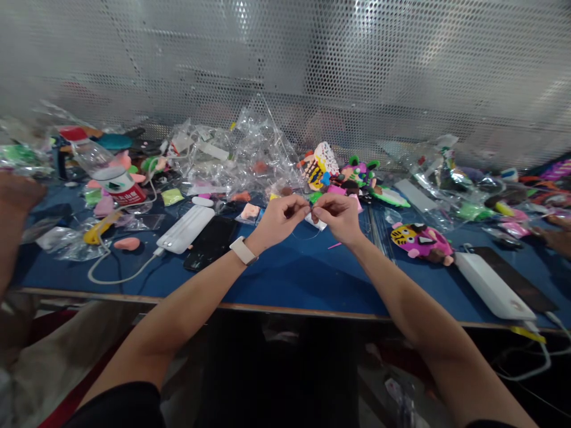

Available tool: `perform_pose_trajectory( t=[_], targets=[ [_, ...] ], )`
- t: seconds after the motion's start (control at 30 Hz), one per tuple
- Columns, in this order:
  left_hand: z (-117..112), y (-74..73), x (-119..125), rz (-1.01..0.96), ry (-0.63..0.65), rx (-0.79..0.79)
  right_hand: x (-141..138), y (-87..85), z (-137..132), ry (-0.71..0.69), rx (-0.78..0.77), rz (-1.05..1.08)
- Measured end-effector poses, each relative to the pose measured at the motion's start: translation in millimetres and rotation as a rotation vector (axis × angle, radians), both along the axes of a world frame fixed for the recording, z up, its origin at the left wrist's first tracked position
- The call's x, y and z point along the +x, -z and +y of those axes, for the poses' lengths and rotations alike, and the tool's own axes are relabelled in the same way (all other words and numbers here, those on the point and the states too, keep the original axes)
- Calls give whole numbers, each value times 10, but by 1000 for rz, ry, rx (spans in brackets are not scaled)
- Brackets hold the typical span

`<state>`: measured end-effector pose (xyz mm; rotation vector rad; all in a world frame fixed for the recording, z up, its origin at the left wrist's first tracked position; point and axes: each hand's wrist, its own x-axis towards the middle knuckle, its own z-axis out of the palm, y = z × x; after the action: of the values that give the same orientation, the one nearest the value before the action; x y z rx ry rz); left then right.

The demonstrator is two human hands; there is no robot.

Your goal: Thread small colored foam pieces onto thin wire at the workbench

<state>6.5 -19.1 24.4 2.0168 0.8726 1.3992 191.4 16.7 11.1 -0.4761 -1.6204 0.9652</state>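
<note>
My left hand (282, 221), with a pale band on its wrist, is closed in a pinch above the blue table (285, 279). Facing it, my right hand (338, 219) pinches too, and the fingertips of both nearly meet. What they hold is too small to make out. Just below them curves a thin pale strand (307, 238), like a thread; whether it runs into my fingers I cannot tell. A small white piece (316, 222) shows under my right fingers. On the table beneath lies a thin pink stick (334, 245).
Left of my hands are a white power bank (186, 229), a dark phone (212, 242) and a red-capped bottle (116, 175). Crumpled clear bags (254, 154) and clay figures line the perforated metal wall. A pink-and-yellow clay figure (422, 242) lies right. Other people's hands show at both sides.
</note>
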Motion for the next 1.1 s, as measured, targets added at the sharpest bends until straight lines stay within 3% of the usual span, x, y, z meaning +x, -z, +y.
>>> perform_pose_trajectory(
  t=[0.17,0.3,0.4,0.57,0.63,0.7,0.8,0.9,1.0,1.1],
  targets=[
    [-7,-1,-14,77,-26,15,-16,-4,-48,113,-1,-37],
    [20,2,-36,181,-33,53,-18,12,-25,93,-2,-62],
    [22,-5,-31,201,-8,23,-23,63,10,51,-42,-63],
    [-1,-10,28,106,30,-9,-35,117,46,-91,-235,80],
    [21,18,18,123,43,22,-21,103,65,-191,-309,89],
    [69,66,-27,235,-24,108,-4,90,92,-232,-343,42],
    [156,145,-110,461,-209,241,7,100,125,-25,-233,-49],
    [218,214,-131,567,-289,274,14,128,133,222,41,-196],
    [269,293,-86,538,-281,222,49,148,149,275,210,-343],
    [331,380,-43,445,-217,144,108,172,204,212,219,-454]
  ],
)
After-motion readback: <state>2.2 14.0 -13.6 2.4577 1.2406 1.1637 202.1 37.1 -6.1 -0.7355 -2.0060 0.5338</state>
